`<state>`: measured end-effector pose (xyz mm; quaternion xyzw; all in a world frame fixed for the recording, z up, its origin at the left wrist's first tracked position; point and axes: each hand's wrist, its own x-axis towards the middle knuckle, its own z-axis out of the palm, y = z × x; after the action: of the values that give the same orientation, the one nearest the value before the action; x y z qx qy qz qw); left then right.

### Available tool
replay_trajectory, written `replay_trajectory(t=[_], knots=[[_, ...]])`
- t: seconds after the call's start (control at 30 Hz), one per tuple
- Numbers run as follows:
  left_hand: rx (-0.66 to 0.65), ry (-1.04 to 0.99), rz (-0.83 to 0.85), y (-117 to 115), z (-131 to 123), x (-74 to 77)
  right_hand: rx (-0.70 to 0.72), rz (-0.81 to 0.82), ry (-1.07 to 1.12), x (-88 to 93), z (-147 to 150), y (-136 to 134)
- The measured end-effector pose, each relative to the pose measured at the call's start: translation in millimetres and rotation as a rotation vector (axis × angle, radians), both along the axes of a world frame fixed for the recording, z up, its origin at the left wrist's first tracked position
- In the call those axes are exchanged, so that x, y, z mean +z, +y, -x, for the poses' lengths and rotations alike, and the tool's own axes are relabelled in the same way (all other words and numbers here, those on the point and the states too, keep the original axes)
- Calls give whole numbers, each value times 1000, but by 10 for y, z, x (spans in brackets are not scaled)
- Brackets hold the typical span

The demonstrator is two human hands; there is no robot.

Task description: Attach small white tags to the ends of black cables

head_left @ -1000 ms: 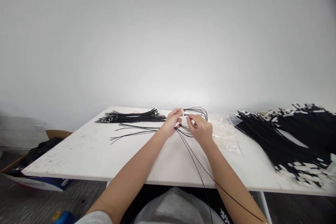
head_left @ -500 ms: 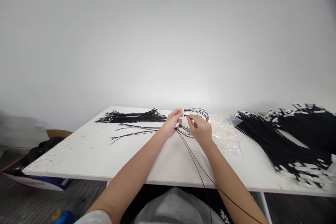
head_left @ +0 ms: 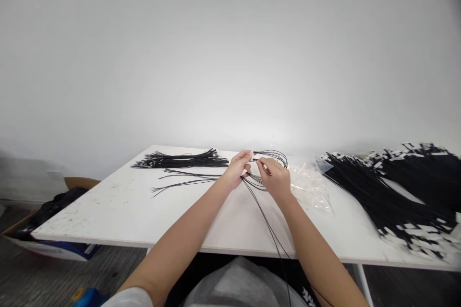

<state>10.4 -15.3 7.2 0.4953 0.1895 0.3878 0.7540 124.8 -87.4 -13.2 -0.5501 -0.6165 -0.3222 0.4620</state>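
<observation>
Thin black wires [head_left: 268,224] loop between my hands over the white table [head_left: 144,223], and two of them hang past its front edge. A small white connector [head_left: 251,156] sits between the thumb and fingers of my left hand [head_left: 237,168], whose closed fingers also hold the wires. Close on its right, my right hand [head_left: 276,176] pinches a black wire at the connector. Other wire ends [head_left: 176,183] spread over the table to the left of my hands.
A bundle of black wires [head_left: 183,159] lies at the back left. Right of my hands are a clear plastic bag [head_left: 311,187] and large piles of black cables [head_left: 363,192] with white ends. An open box [head_left: 54,248] and a blue object [head_left: 89,297] are on the floor.
The wires hanging over the front edge have shifted left and now hang closer together. Both hands keep nearly the same place and hold.
</observation>
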Motion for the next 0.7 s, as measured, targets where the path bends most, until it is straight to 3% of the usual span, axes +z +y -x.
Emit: replay_trajectory(t=[0.7], knots=[[-9,-15,23,5,-15,-14,-50,-28,-28,0,-9,10]])
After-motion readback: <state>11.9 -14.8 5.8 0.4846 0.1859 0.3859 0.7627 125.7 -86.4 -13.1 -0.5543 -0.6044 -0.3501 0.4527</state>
